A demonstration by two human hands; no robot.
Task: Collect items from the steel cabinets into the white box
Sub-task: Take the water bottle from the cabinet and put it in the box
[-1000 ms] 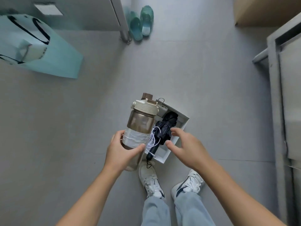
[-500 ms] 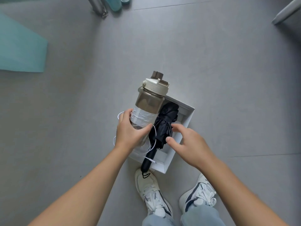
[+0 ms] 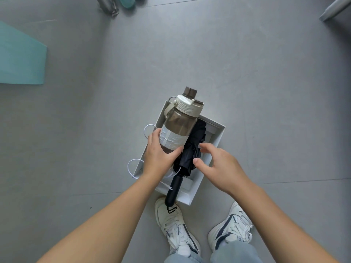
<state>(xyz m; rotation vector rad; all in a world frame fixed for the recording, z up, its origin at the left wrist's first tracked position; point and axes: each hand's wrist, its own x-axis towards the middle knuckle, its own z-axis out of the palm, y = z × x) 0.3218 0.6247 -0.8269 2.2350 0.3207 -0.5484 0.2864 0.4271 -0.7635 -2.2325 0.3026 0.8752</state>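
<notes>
White box (image 3: 214, 147) on the floor, bottle (image 3: 180, 128) gripped in left hand (image 3: 159, 156) over it beside the umbrella (image 3: 190, 150), right hand (image 3: 218, 164) open: lower flat, mind the cable (image 3: 133, 168).

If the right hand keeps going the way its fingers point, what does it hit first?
Most likely the folded black umbrella in the white box; the right hand hovers open beside it, though depth is unclear.
</notes>
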